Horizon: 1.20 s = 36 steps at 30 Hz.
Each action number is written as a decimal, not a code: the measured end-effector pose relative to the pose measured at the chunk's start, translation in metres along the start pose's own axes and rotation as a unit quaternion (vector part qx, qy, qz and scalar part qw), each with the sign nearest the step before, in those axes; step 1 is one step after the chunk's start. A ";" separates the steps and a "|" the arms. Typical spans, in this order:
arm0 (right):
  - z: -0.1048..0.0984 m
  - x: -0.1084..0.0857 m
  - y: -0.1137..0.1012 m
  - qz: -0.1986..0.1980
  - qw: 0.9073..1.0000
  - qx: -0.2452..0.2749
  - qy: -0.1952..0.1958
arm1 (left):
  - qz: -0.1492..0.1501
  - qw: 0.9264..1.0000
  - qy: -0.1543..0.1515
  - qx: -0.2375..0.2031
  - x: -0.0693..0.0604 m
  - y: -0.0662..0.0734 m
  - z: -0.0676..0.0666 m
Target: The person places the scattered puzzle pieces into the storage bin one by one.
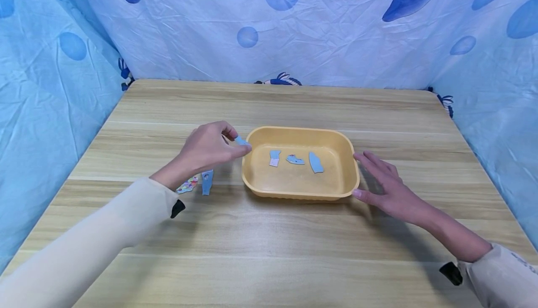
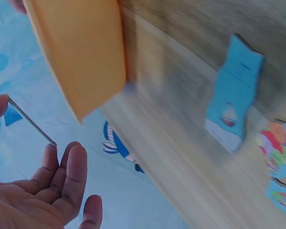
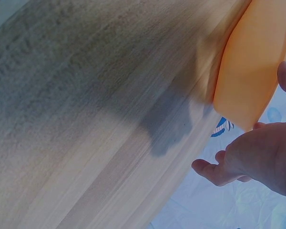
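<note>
A thumb and fingertips of the left hand (image 1: 208, 146) pinch a thin blue puzzle piece (image 1: 240, 140) by its edges, seen edge-on from the left wrist, held up just beside the left end of a yellow plastic tray (image 1: 290, 182). At the tray's opposite end, the right hand (image 1: 388, 189) rests its thumb and a fingertip at the rim, the fingers extended and the thumb spread well apart from them. Between the hands, 3 pieces lie apart in a row on the tray floor: a blue-and-pink piece (image 1: 274, 158) at left, a blue piece with dark markings (image 1: 295, 160) at center and a larger plain blue piece (image 1: 315, 162) at right. Outside the tray, near the left wrist, 2 more lie on the wood-grain table (image 1: 269, 252): a long blue piece printed with a sailboat (image 2: 234, 95) and a multicolored piece (image 2: 279, 148). Pale sleeves (image 1: 105, 228) with black tabs cover the person's forearms. Beyond the table hangs a blue cloth backdrop (image 1: 180, 37) patterned with darker blue spots.
</note>
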State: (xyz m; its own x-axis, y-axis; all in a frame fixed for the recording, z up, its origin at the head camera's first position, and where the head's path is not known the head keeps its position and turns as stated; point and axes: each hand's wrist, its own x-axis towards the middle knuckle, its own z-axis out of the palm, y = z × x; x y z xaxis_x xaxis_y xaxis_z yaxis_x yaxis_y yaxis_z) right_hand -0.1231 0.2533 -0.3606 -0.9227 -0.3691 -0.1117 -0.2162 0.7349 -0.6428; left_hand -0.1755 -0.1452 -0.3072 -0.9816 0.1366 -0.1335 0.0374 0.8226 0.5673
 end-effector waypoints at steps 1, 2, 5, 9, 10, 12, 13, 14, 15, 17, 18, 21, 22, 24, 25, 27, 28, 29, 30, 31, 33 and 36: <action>0.000 0.000 0.000 -0.001 1.000 0.000 0.001 | 0.003 1.000 0.001 0.000 0.001 0.002 0.001; 0.000 0.000 0.000 -0.002 1.000 0.001 0.001 | 0.007 1.000 0.001 0.000 0.001 0.004 0.002; 0.000 0.000 0.001 -0.003 1.000 0.004 0.001 | 0.015 1.000 -0.002 0.001 0.002 0.010 0.006; 0.000 0.000 0.001 0.001 1.000 0.003 -0.001 | 0.029 1.000 -0.006 0.008 0.002 0.017 0.011; 0.000 0.000 0.001 0.002 1.000 0.003 -0.002 | 0.033 0.999 -0.006 0.012 0.002 0.018 0.012; 0.000 0.000 0.000 0.005 1.000 0.001 -0.003 | 0.040 0.999 -0.004 0.021 0.002 0.021 0.015; 0.000 0.000 0.000 0.006 1.000 0.000 -0.003 | 0.043 0.999 -0.004 0.028 0.002 0.023 0.017; 0.000 0.000 0.000 0.007 1.000 0.000 -0.003 | 0.046 0.998 -0.004 0.035 0.002 0.024 0.018; 0.000 0.000 0.000 0.007 1.000 -0.001 -0.004 | 0.050 0.998 -0.003 0.041 0.002 0.025 0.020; 0.000 0.000 0.000 0.007 1.000 0.000 -0.004 | 0.056 0.997 -0.002 0.050 0.002 0.027 0.022; 0.000 0.000 0.000 0.007 1.000 0.000 -0.004 | 0.058 0.997 -0.001 0.055 0.002 0.028 0.023; 0.000 0.000 0.001 0.007 1.000 0.000 -0.004 | 0.066 0.996 0.002 0.065 0.002 0.028 0.026; 0.000 0.000 0.001 0.007 1.000 0.000 -0.004 | 0.068 0.995 0.002 0.067 0.002 0.028 0.027; 0.000 0.000 0.001 0.006 1.000 0.001 -0.004 | 0.072 0.995 0.003 0.071 0.002 0.029 0.029; 0.000 0.000 0.001 0.005 1.000 0.001 -0.003 | 0.076 0.994 0.004 0.073 0.002 0.029 0.030; 0.000 0.000 0.001 0.005 1.000 0.001 -0.003 | 0.081 0.994 0.005 0.075 0.002 0.029 0.032; 0.000 0.000 0.001 0.004 1.000 0.001 -0.002 | 0.082 0.994 0.005 0.075 0.002 0.029 0.033; 0.000 0.000 0.001 0.004 1.000 0.001 -0.002 | 0.084 0.994 0.004 0.074 0.002 0.029 0.034; 0.000 0.000 0.001 0.004 1.000 0.001 -0.002 | 0.087 0.993 0.004 0.075 0.002 0.029 0.036; 0.000 0.000 0.001 0.004 1.000 0.002 -0.002 | 0.091 0.993 0.004 0.077 0.002 0.029 0.038; 0.000 0.000 0.001 0.003 1.000 0.002 -0.002 | 0.099 0.992 0.004 0.081 0.002 0.028 0.042; 0.000 0.000 0.001 0.001 1.000 0.003 -0.001 | 0.122 0.987 0.009 0.102 0.001 0.026 0.048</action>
State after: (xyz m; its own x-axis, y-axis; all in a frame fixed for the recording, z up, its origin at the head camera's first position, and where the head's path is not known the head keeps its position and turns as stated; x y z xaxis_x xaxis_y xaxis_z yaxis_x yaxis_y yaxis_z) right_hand -0.1232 0.2539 -0.3618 -0.9226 -0.3682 -0.1151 -0.2114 0.7320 -0.6476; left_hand -0.1661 -0.0972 -0.3312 -0.9422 0.3351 0.0027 0.3074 0.8611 0.4050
